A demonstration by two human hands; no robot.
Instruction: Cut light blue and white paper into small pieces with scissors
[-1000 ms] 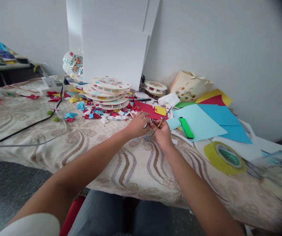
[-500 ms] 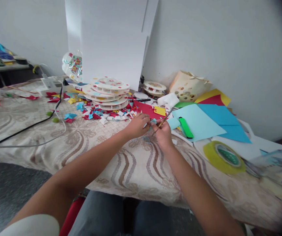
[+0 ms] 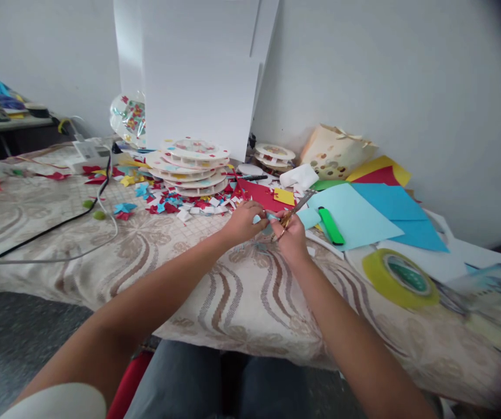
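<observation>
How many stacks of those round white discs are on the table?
2: a tall stack in front of the white board, a smaller stack to its right. Others may be hidden.

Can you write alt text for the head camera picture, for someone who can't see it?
A person's left hand pinches a small blue paper scrap while the right hand holds scissors to it, above a patterned tablecloth. Around lie coloured paper sheets, a green marker, a yellow tape roll and stacked white discs.

No lettering is legible, not even on the tape roll's (image 3: 401, 278) green label.
</observation>
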